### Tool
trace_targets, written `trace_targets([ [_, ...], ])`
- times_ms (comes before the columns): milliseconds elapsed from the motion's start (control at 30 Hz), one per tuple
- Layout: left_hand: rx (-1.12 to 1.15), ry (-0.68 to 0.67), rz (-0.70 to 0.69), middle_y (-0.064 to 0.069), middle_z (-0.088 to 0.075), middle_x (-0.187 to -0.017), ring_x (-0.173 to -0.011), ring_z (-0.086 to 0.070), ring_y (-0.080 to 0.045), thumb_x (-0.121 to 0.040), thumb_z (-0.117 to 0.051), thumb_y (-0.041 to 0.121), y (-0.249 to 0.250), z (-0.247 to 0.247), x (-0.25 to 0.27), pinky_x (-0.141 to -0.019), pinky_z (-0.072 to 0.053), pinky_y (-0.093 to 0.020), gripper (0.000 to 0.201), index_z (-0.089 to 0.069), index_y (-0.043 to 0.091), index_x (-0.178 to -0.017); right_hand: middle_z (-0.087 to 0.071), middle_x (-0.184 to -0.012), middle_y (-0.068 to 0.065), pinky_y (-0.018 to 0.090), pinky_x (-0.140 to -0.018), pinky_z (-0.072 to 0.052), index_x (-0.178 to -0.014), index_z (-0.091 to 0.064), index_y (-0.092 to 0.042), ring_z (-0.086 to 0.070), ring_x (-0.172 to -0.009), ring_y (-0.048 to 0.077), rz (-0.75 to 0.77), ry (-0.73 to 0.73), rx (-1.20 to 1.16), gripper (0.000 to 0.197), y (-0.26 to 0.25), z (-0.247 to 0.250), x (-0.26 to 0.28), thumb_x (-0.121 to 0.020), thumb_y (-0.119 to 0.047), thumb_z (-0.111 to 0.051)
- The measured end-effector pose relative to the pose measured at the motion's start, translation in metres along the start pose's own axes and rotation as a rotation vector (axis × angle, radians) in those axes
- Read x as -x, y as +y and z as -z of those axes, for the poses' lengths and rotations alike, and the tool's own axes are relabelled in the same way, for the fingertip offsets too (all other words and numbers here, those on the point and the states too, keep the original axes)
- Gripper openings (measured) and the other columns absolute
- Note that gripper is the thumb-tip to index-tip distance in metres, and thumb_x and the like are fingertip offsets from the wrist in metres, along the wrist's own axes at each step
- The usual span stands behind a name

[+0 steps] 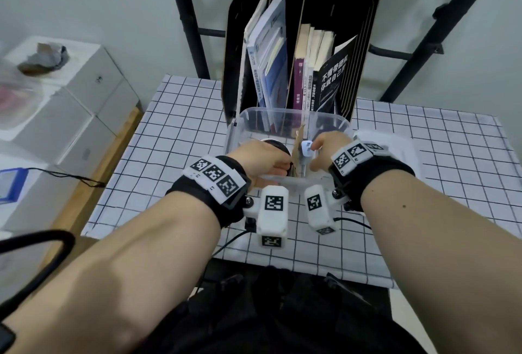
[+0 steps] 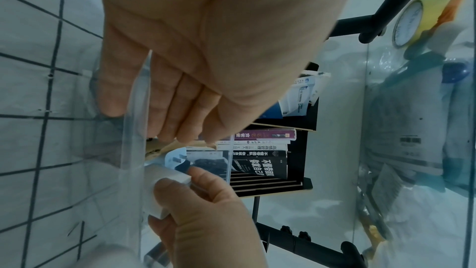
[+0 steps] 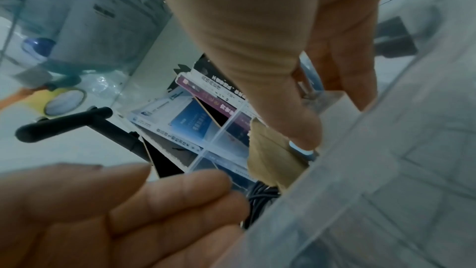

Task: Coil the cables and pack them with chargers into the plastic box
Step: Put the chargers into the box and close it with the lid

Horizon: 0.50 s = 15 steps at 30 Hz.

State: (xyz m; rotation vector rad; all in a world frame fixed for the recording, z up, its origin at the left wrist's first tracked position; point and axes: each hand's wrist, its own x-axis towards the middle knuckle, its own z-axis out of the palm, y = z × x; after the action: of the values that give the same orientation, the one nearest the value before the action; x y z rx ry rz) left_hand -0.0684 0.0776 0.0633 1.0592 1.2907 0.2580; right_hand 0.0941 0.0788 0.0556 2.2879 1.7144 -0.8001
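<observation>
The clear plastic box (image 1: 333, 121) stands mid-table with a brown cardboard divider (image 1: 298, 150) upright inside. A coiled black cable (image 1: 278, 146) lies in its left compartment, also in the right wrist view (image 3: 260, 195). My left hand (image 1: 271, 167) reaches over the near wall: the thumb lies outside it and the straight fingers (image 2: 180, 109) lie inside, tips at the divider (image 2: 167, 146). My right hand (image 1: 313, 153) pinches a white charger (image 1: 306, 147) between thumb and fingers just right of the divider, prongs showing (image 2: 167, 172). That charger peeks out under the thumb (image 3: 304, 150).
A black file rack with books (image 1: 296, 42) stands directly behind the box. A translucent lid (image 1: 395, 147) lies right of the box on the checked cloth (image 1: 169, 155). White cartons (image 1: 70, 99) are stacked off the table's left edge. Thin black cords trail near the front edge.
</observation>
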Motion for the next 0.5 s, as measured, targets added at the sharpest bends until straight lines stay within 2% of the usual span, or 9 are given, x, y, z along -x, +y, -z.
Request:
trace_targets([
  [67, 0.0, -0.006, -0.024, -0.014, -0.067, -0.106, -0.094, -0.066, -0.024, -0.09, -0.059, 0.012, -0.001, 0.001, 0.0, -0.089, -0.054, -0.037, 0.017, -0.065, 0.001, -0.102, -0.059, -0.123, 0.006, 0.031, -0.089, -0.047, -0.126, -0.057, -0.014, -0.058, -0.11, 0.024, -0.005, -0.039, 0.061, 0.044, -0.001, -0.004, -0.005, -0.083, -0.019, -0.067],
  [133, 0.022, -0.013, -0.033, -0.012, -0.064, -0.102, -0.083, -0.063, -0.02, -0.091, -0.058, 0.01, 0.0, 0.002, 0.0, -0.081, -0.054, -0.031, 0.015, -0.061, 0.003, -0.104, -0.058, -0.127, 0.01, 0.037, -0.095, -0.047, -0.124, -0.057, -0.014, -0.056, -0.115, 0.029, -0.003, -0.04, 0.058, 0.047, -0.003, -0.008, -0.011, -0.079, -0.021, -0.07],
  [167, 0.015, -0.019, -0.028, -0.01, -0.063, -0.099, -0.081, -0.062, -0.018, -0.091, -0.057, 0.01, 0.001, 0.004, -0.001, -0.081, -0.054, -0.031, 0.014, -0.06, 0.004, -0.103, -0.057, -0.129, 0.013, 0.038, -0.097, -0.046, -0.124, -0.057, -0.012, -0.055, -0.117, 0.03, 0.004, -0.047, 0.066, 0.048, -0.004, -0.008, -0.013, -0.079, -0.02, -0.07],
  [200, 0.007, -0.029, -0.017, -0.008, -0.063, -0.095, -0.079, -0.063, -0.017, -0.091, -0.056, 0.009, 0.002, 0.006, -0.002, -0.08, -0.054, -0.033, 0.013, -0.061, 0.004, -0.102, -0.056, -0.13, 0.014, 0.037, -0.098, -0.045, -0.126, -0.056, -0.008, -0.055, -0.118, 0.031, -0.006, -0.091, 0.119, 0.047, -0.006, -0.007, -0.015, -0.082, -0.019, -0.068],
  [267, 0.025, -0.047, 0.009, -0.006, -0.065, -0.089, -0.074, -0.064, -0.015, -0.09, -0.056, 0.01, 0.003, 0.009, -0.002, -0.07, -0.055, -0.029, 0.014, -0.062, 0.003, -0.101, -0.052, -0.136, 0.016, 0.031, -0.1, -0.041, -0.133, -0.049, -0.002, -0.052, -0.124, 0.028, -0.047, -0.169, 0.155, 0.044, -0.011, -0.004, -0.02, -0.092, -0.014, -0.057],
  [333, 0.03, -0.034, 0.021, -0.008, -0.068, -0.096, -0.078, -0.066, -0.017, -0.09, -0.058, 0.012, 0.003, 0.012, -0.003, -0.065, -0.054, -0.025, 0.021, -0.065, -0.001, -0.106, -0.051, -0.138, 0.012, 0.025, -0.1, -0.039, -0.135, -0.047, -0.003, -0.051, -0.125, 0.023, -0.079, -0.221, 0.179, 0.043, -0.014, -0.005, -0.022, -0.094, -0.014, -0.054],
  [367, 0.028, -0.024, 0.022, -0.009, -0.069, -0.101, -0.084, -0.067, -0.018, -0.09, -0.059, 0.013, 0.002, 0.013, -0.003, -0.065, -0.055, -0.024, 0.025, -0.065, -0.002, -0.109, -0.054, -0.133, 0.009, 0.026, -0.098, -0.041, -0.133, -0.049, -0.007, -0.055, -0.12, 0.023, -0.059, -0.226, 0.227, 0.043, -0.013, -0.009, -0.028, -0.092, -0.017, -0.057],
  [433, 0.031, -0.021, 0.018, -0.011, -0.068, -0.107, -0.087, -0.066, -0.018, -0.09, -0.059, 0.012, 0.002, 0.013, -0.003, -0.064, -0.056, -0.022, 0.028, -0.064, -0.003, -0.113, -0.06, -0.104, 0.003, 0.032, -0.088, -0.05, -0.122, -0.055, -0.017, -0.061, -0.091, 0.024, -0.017, -0.181, 0.286, 0.045, -0.011, -0.023, -0.041, -0.079, -0.025, -0.068],
  [500, 0.041, -0.021, 0.018, -0.013, -0.068, -0.109, -0.085, -0.066, -0.016, -0.09, -0.059, 0.012, 0.002, 0.013, -0.003, -0.063, -0.056, -0.019, 0.029, -0.064, -0.003, -0.115, -0.052, -0.08, -0.002, 0.032, -0.078, -0.053, -0.113, -0.057, -0.023, -0.056, -0.073, 0.022, -0.024, -0.154, 0.284, 0.045, -0.002, -0.037, -0.063, -0.07, -0.027, -0.07],
])
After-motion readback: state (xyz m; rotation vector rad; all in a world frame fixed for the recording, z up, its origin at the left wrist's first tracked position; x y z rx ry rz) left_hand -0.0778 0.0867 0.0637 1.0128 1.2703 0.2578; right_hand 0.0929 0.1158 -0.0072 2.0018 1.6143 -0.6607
